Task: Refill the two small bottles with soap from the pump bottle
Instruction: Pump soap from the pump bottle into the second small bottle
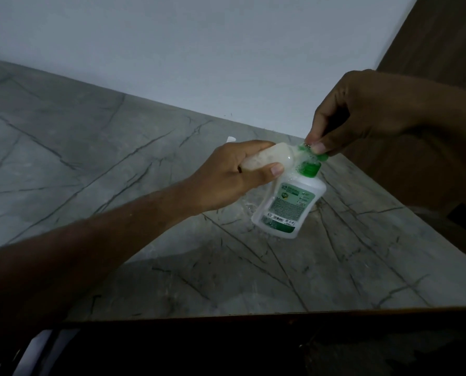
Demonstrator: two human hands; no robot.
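A white pump bottle (290, 204) with a green label and green collar stands on the grey marble table (118, 164), tilted slightly. My right hand (362, 115) comes down from above and pinches its green pump head (317, 154) with thumb and fingertips. My left hand (234, 175) grips a small translucent bottle (264, 158), held on its side with its mouth against the pump's nozzle. A second small bottle is mostly hidden behind my left hand; only a white tip (231, 138) shows.
A pale wall runs along the table's far edge, and a dark wooden panel (443, 44) stands at the right. The table's front edge (253, 317) lies close to me, with dark space below. The scene is dim.
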